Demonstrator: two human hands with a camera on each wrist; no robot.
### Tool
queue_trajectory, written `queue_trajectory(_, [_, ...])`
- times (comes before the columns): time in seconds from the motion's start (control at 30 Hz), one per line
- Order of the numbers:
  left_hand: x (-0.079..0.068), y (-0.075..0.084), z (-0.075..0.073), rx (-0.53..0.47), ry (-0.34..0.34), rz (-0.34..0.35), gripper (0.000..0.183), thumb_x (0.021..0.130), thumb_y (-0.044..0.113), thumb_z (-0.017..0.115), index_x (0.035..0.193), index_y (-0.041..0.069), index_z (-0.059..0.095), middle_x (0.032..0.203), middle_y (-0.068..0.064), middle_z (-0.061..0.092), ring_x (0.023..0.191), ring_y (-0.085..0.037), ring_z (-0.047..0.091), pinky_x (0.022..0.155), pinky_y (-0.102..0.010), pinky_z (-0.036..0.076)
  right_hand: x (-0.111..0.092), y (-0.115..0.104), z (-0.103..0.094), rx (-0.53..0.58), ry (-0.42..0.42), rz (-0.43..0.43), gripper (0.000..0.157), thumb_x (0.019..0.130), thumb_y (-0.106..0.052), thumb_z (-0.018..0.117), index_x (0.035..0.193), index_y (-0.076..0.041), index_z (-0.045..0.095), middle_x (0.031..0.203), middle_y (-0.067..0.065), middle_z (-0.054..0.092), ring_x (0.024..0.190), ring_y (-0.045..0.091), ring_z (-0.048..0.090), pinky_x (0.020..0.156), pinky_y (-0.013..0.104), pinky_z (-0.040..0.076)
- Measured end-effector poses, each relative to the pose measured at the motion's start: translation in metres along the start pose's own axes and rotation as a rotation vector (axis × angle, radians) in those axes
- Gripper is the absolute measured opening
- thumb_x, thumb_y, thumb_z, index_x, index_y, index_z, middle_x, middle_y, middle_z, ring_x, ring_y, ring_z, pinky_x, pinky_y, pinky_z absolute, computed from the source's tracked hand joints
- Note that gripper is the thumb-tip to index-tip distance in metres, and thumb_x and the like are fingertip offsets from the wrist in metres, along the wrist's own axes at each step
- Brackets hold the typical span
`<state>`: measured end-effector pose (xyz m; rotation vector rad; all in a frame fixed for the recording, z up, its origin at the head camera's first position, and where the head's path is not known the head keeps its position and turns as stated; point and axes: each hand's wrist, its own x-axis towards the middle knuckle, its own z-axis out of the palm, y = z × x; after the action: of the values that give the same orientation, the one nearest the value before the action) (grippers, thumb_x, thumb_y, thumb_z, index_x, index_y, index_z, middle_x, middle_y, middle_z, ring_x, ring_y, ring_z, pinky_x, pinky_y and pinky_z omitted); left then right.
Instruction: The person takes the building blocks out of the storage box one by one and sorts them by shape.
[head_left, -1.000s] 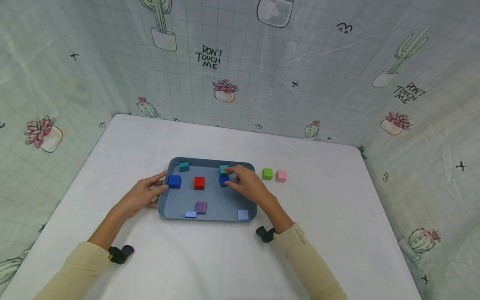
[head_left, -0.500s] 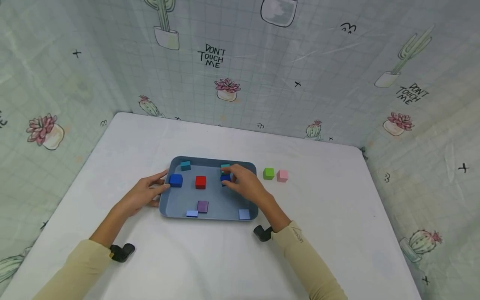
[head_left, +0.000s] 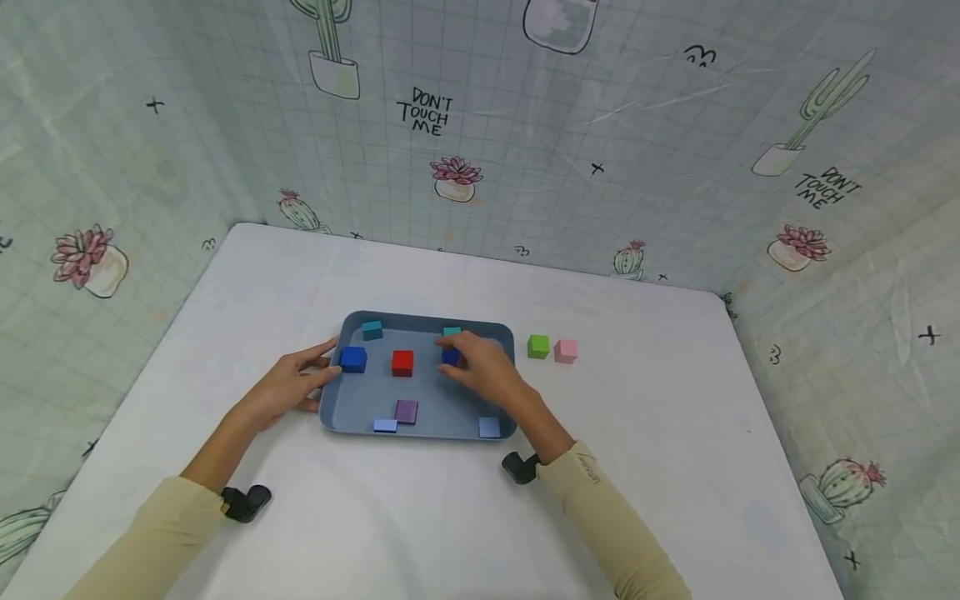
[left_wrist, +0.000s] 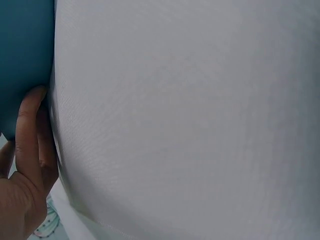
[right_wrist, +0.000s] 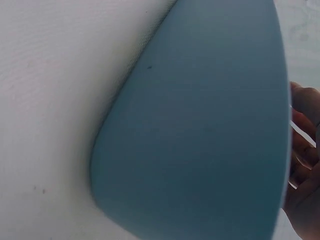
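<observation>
A blue-grey tray (head_left: 442, 404) with several blocks lies on the white table. At its left end my left hand (head_left: 288, 385) rests fingers and thumb against the rim; the left wrist view shows extended fingers (left_wrist: 29, 135) touching the outer wall. My right hand (head_left: 489, 367) reaches over the tray's right side. Its thumb and index finger stand apart about a dark blue block (head_left: 450, 357), which the hand partly hides; I cannot see a grip on it. Just behind that is a teal block (head_left: 452, 331). A red block (head_left: 402, 363) sits left of the hand.
Also in the tray are a blue block (head_left: 353, 360), another teal block (head_left: 372, 330), a flat purple block (head_left: 407, 412) and two light blue flat blocks near the front wall. Outside, to the right, stand a green block (head_left: 537, 347) and a pink block (head_left: 566, 351).
My right hand has shifted slightly left across the dark blue block, covering more of it. The blocks keep their places in the tray. The left hand stays at the rim.
</observation>
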<state>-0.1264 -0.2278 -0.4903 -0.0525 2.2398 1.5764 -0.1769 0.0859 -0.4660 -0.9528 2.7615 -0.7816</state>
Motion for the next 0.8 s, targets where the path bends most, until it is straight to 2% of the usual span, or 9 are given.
queue_trajectory(0.27, [0.002,-0.001,0.001,-0.017,-0.012,0.013,0.067,0.096,0.023,0.057,0.152,0.016,0.02,0.131,-0.026,0.036,0.104,-0.037,0.051,0.067,-0.036,0.055,0.003,-0.001,0.004,-0.004,0.001,0.013,0.043,0.089,-0.026,0.068,0.128,-0.01,0.058,0.109,0.005,0.059,0.08,0.013,0.054,0.065,0.019,0.045])
queue_trajectory(0.5, [0.002,-0.002,0.002,-0.025,-0.012,0.013,0.067,0.096,0.021,0.056,0.152,0.016,0.02,0.132,-0.026,0.035,0.108,-0.04,0.05,0.068,-0.036,0.055,0.006,-0.004,0.006,-0.033,0.01,0.016,0.047,0.088,-0.029,0.068,0.13,-0.012,0.057,0.113,0.009,0.055,0.079,0.012,0.05,0.064,0.02,0.044])
queue_trajectory(0.8, [-0.001,0.0,0.001,-0.021,-0.005,0.014,0.067,0.097,0.021,0.056,0.152,0.016,0.019,0.132,-0.027,0.035,0.109,-0.041,0.049,0.068,-0.037,0.055,0.011,-0.007,0.009,-0.034,-0.02,0.026,0.051,0.087,-0.029,0.069,0.132,-0.01,0.055,0.105,0.006,0.056,0.079,0.014,0.053,0.063,0.019,0.044])
